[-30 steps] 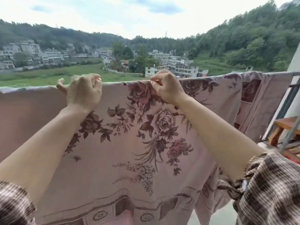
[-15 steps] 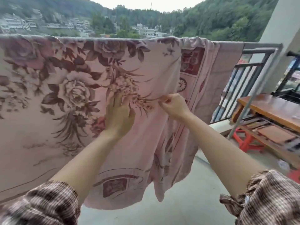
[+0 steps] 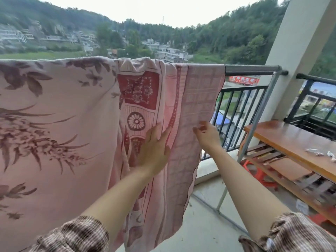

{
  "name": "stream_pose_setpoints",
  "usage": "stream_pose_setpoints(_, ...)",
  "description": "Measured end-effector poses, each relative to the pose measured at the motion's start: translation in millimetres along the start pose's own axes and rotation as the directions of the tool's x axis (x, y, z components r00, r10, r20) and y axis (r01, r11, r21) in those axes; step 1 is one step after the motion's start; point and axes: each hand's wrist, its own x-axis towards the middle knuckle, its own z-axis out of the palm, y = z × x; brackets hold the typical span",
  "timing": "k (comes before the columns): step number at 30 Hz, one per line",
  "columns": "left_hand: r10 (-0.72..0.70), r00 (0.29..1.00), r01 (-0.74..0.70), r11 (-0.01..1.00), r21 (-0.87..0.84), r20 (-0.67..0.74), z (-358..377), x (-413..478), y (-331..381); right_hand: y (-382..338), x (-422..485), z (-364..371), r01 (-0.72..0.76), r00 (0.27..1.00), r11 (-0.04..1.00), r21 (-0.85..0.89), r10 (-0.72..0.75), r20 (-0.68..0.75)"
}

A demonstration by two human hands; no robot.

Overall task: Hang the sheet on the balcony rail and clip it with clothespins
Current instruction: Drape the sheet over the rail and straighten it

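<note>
A pink sheet [image 3: 60, 135] with dark floral print and a patterned red border hangs over the metal rail [image 3: 251, 68], covering all but the rail's right end. My left hand [image 3: 154, 150] lies flat against the bordered part of the sheet, fingers straight. My right hand [image 3: 207, 133] pinches the sheet's right hanging edge at about mid height. Small pale items [image 3: 316, 152], perhaps clothespins, lie on the wooden table to the right; they are too blurred to tell for sure.
A wooden table [image 3: 283, 137] with a slatted lower shelf stands at the right, red stools [image 3: 258, 173] beneath it. A black balcony railing [image 3: 241, 106] runs behind the rail, and a white pillar [image 3: 292, 51] rises at the right. Concrete floor lies below.
My view and both hands shifted right along the sheet to its right border. The left hand now lies flat on the border, the right pinches the hanging side edge.
</note>
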Motion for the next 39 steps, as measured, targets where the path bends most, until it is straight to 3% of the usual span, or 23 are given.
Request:
stream_pose_setpoints(6,0.163,0.985,-0.148,0.97,0.19,-0.063,38,87,26,6,106,-40,-0.008,0.988,0.968,0.252,0.045,-0.145)
stream_pose_setpoints(11,0.314,0.922,-0.191,0.878,0.438,-0.226,40,147,57,-15,150,-76,0.071,0.997,0.873,0.482,-0.055,-0.047)
stream_pose_setpoints(13,0.369,0.876,-0.147,0.818,0.556,-0.311,35,170,73,-15,164,-84,0.091,0.994,0.839,0.536,-0.113,0.007)
stream_pose_setpoints(15,0.335,0.86,-0.07,0.826,0.56,-0.386,33,191,88,-8,177,-90,0.106,0.983,0.823,0.559,-0.172,0.067)
stream_pose_setpoints(19,0.222,0.867,0.083,0.818,0.569,-0.445,39,223,113,9,205,-110,0.18,0.942,0.81,0.558,-0.306,0.141)
stream_pose_setpoints(25,0.169,0.887,0.106,0.832,0.545,-0.43,70,254,164,43,249,-159,0.206,0.919,0.775,0.598,-0.363,0.154)
stream_pose_setpoints(32,0.004,0.887,0.186,0.912,0.365,-0.461,94,287,224,50,270,-202,0.368,0.882,0.793,0.485,-0.463,0.088)
stream_pose_setpoints(36,-0.037,0.889,0.217,0.912,0.348,-0.457,98,283,229,48,275,-219,0.482,0.788,0.811,0.332,-0.567,0.241)
stream_pose_setpoints(39,-0.016,0.891,0.203,0.908,0.367,-0.454,103,276,227,40,287,-233,0.642,0.725,0.73,0.234,-0.677,0.126)
